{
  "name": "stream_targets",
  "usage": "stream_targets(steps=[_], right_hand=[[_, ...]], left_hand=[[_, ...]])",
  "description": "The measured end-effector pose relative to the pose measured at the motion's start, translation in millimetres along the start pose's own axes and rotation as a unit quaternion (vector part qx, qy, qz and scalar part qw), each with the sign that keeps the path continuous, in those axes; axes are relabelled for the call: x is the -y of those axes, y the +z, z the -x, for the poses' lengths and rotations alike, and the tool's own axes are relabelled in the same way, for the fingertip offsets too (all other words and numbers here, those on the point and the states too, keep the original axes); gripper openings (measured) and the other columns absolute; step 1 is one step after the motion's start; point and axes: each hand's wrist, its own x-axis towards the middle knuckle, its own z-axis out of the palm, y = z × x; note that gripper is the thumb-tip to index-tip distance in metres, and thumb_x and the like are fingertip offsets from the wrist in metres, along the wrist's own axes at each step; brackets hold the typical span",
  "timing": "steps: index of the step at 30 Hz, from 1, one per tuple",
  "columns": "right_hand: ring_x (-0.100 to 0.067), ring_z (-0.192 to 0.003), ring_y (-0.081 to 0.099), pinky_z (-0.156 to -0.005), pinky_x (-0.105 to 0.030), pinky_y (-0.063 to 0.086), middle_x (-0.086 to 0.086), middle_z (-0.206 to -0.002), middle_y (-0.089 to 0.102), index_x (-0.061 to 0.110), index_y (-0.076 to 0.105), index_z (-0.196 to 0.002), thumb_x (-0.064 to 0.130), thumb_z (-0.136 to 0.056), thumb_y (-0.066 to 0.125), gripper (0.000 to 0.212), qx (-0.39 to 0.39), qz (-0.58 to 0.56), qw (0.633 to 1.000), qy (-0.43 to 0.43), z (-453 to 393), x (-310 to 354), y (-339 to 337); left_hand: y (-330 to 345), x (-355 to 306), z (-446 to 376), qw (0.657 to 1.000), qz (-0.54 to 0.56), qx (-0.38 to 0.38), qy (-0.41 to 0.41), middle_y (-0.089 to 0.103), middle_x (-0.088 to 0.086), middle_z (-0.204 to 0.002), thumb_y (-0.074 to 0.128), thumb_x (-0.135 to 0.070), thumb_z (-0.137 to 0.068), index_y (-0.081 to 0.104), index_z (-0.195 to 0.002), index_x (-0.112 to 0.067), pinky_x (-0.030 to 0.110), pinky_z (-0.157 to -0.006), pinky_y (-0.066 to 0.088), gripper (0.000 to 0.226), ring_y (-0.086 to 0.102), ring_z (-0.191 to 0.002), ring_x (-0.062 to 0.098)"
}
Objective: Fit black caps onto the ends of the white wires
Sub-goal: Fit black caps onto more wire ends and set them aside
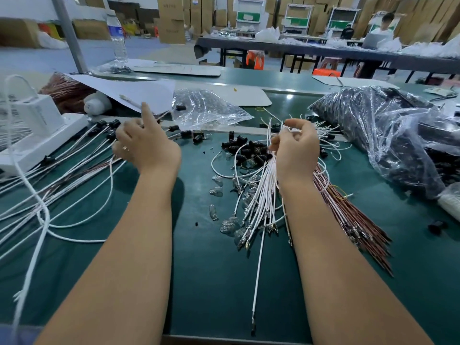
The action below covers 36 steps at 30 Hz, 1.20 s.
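Observation:
My right hand grips a bundle of white wires near its upper end; the wires fan down toward me, metal terminals at their tips. A pile of loose black caps lies just left of that hand. My left hand hovers over the capped white wires spread at the left, index finger raised, the other fingers curled; whether it holds anything I cannot tell. One single white wire lies straight toward the near edge.
A large clear bag of black caps fills the right. A smaller, nearly flat clear bag lies behind the cap pile. Brown wires lie right of my right arm. A white machine stands at far left. Small glass bulbs are scattered centre.

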Motion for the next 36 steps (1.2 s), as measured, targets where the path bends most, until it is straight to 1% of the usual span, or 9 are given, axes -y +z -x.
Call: stream_targets(steps=[5, 10, 15, 17, 20, 26, 29, 32, 36], right_hand=[[-0.021, -0.087, 0.056, -0.071, -0.032, 0.041, 0.002, -0.094, 0.060, 0.018, 0.055, -0.107, 0.011, -0.090, 0.047, 0.020, -0.027, 0.222, 0.974, -0.043, -4.1, -7.4, -3.0], [-0.034, -0.113, 0.042, -0.095, -0.039, 0.037, -0.018, -0.124, 0.046, 0.004, 0.055, -0.109, 0.022, -0.086, 0.056, 0.029, 0.095, 0.514, 0.853, -0.014, -5.0, -15.6, -6.7], [-0.033, -0.084, 0.050, -0.060, -0.031, 0.030, -0.015, -0.086, 0.050, 0.009, 0.039, -0.066, 0.005, -0.076, 0.054, 0.019, 0.075, 0.481, 0.873, -0.032, -4.9, -14.0, -9.1], [-0.034, -0.085, 0.052, -0.061, -0.031, 0.034, -0.014, -0.087, 0.054, 0.006, 0.047, -0.081, 0.001, -0.077, 0.053, 0.009, 0.059, 0.461, 0.885, -0.036, -5.1, -13.4, -9.5], [-0.038, -0.097, 0.056, -0.072, -0.038, 0.042, -0.016, -0.099, 0.062, 0.004, 0.047, -0.113, -0.001, -0.079, 0.053, 0.034, 0.044, 0.440, 0.896, -0.037, -5.8, -15.0, -9.4], [-0.023, -0.081, 0.054, -0.066, -0.034, 0.039, -0.006, -0.091, 0.058, 0.012, 0.048, -0.110, -0.003, -0.087, 0.049, 0.027, 0.011, 0.299, 0.947, -0.118, -6.8, -12.7, -6.5], [-0.017, -0.074, 0.054, -0.063, -0.029, 0.043, -0.003, -0.089, 0.054, 0.011, 0.048, -0.100, -0.005, -0.090, 0.051, 0.019, 0.092, 0.235, 0.948, -0.192, 0.9, -6.6, 2.8], [-0.015, -0.069, 0.046, -0.062, -0.022, 0.038, -0.001, -0.084, 0.049, 0.014, 0.043, -0.088, -0.011, -0.085, 0.052, 0.027, 0.176, 0.202, 0.922, -0.278, 12.2, -0.7, 12.2], [-0.009, -0.067, 0.035, -0.060, -0.018, 0.031, 0.002, -0.082, 0.043, 0.012, 0.042, -0.084, -0.011, -0.083, 0.051, 0.026, 0.170, 0.186, 0.913, -0.322, 14.3, 1.8, 12.7]], left_hand=[[8.3, -7.4, 5.9, 0.996, -0.009, 0.070, 0.055, 0.019, 0.019, -0.148, 0.054, -0.004, -0.072, 0.024, -0.145, -0.022, 0.052, -0.109, 0.015, 0.081, 0.012, -0.139, 0.036], [16.3, -24.7, 18.2, 0.982, -0.012, 0.141, 0.128, 0.030, 0.014, -0.142, 0.051, -0.011, -0.080, 0.043, -0.136, -0.021, 0.047, -0.109, 0.017, 0.058, 0.017, -0.135, 0.030], [25.1, -39.4, 32.1, 0.961, 0.035, 0.171, 0.213, 0.042, 0.006, -0.135, 0.049, -0.016, -0.086, 0.055, -0.127, -0.027, 0.042, -0.103, 0.019, 0.043, 0.023, -0.128, 0.025], [28.9, -42.7, 37.4, 0.950, 0.050, 0.187, 0.245, 0.046, 0.003, -0.132, 0.048, -0.019, -0.089, 0.059, -0.124, -0.029, 0.038, -0.099, 0.019, 0.038, 0.025, -0.127, 0.024], [33.0, -45.8, 41.0, 0.934, 0.050, 0.223, 0.276, 0.049, 0.001, -0.132, 0.047, -0.020, -0.092, 0.060, -0.123, -0.029, 0.037, -0.099, 0.023, 0.035, 0.028, -0.127, 0.024], [27.5, -48.6, 41.7, 0.921, 0.207, 0.172, 0.283, 0.052, 0.010, -0.133, 0.039, 0.006, -0.088, 0.046, -0.138, -0.014, 0.037, -0.104, 0.037, 0.055, 0.043, -0.123, 0.026], [20.1, -51.5, 43.4, 0.905, 0.257, 0.140, 0.309, 0.042, 0.005, -0.143, 0.041, 0.005, -0.087, 0.039, -0.143, -0.022, 0.031, -0.110, 0.030, 0.062, 0.036, -0.132, 0.021], [17.8, -54.2, 47.6, 0.891, 0.246, 0.110, 0.367, 0.044, 0.003, -0.144, 0.044, 0.000, -0.084, 0.054, -0.131, -0.018, 0.034, -0.110, 0.027, 0.052, 0.034, -0.132, 0.026], [20.3, -53.3, 43.1, 0.892, 0.243, 0.080, 0.374, 0.055, 0.006, -0.133, 0.048, -0.004, -0.087, 0.066, -0.106, -0.008, 0.037, -0.104, 0.032, 0.027, 0.041, -0.125, 0.029]])
